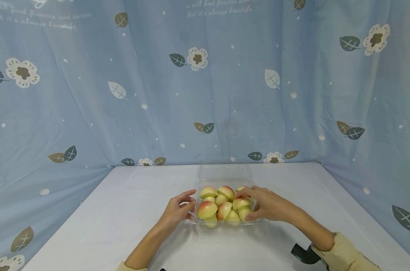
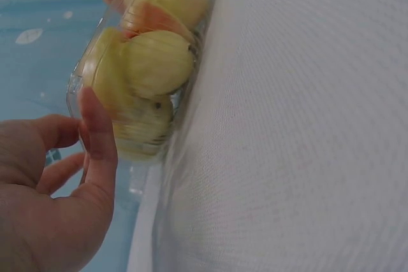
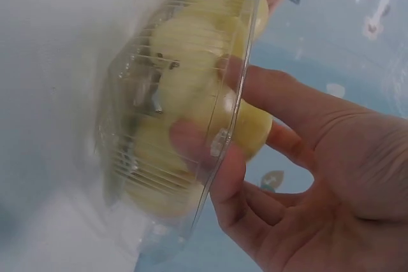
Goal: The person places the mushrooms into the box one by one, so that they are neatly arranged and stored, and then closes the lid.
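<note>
A clear plastic clamshell box (image 1: pixel 225 222) stands on the white table with its lid (image 1: pixel 225 172) folded back. It holds several yellow-green, red-blushed pieces that look like apples, some with a mushroom-like shape. At its right end, my right hand (image 1: pixel 269 204) reaches in and grips an apple piece (image 1: pixel 242 203) between fingers and thumb. Through the clear wall in the right wrist view, fingertips (image 3: pixel 188 141) show against the fruit. Beside the left wall is my left hand (image 1: pixel 179 210), loosely bent. Its thumb (image 2: pixel 99 125) touches the box corner in the left wrist view.
The white tabletop (image 1: pixel 140 203) extends around the box. A blue curtain (image 1: pixel 157 94) printed with leaves and flowers surrounds it at the back and sides. A black device (image 1: pixel 305 254) is at the right sleeve.
</note>
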The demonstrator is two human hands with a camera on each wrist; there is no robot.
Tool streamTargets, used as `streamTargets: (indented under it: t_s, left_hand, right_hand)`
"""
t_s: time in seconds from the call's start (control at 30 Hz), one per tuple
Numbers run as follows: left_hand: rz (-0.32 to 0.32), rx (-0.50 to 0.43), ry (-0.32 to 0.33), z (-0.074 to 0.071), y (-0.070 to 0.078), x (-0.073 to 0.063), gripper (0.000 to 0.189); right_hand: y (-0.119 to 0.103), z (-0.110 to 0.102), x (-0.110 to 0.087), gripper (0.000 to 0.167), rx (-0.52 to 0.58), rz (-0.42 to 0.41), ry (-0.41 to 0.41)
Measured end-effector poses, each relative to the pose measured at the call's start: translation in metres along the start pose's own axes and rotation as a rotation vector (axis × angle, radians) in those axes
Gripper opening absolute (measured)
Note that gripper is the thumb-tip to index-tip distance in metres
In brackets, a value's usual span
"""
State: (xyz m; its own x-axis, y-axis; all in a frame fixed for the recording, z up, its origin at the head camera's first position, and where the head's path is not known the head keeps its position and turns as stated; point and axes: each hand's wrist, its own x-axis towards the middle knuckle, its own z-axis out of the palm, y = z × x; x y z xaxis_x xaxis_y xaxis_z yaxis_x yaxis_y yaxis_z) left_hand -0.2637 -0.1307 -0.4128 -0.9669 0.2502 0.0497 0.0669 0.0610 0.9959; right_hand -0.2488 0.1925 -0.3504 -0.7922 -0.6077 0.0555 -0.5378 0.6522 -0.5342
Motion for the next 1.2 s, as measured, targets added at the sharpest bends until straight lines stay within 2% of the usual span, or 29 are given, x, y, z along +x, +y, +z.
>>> streamTargets:
  t_s: [0.3,0.7,1.2]
  left_hand:
    - [-0.004,0.002,-0.006,-0.0013,-0.0022,0.0005,0.053]
    - [-0.008,-0.001,0.002,0.0001,0.0004,-0.0006,0.052]
    - [0.006,0.002,-0.003,-0.0007,-0.0011,-0.0004,0.052]
  right_hand:
    - [-0.0023,0.0008,-0.0001,0.059,-0.016,0.016,-0.016]
    - [-0.0052,0.0006,-0.0004,0.054,-0.072,0.036,0.019]
    - [-0.0064,-0.0076,-0.0041,0.051,0.007,0.026,0.017]
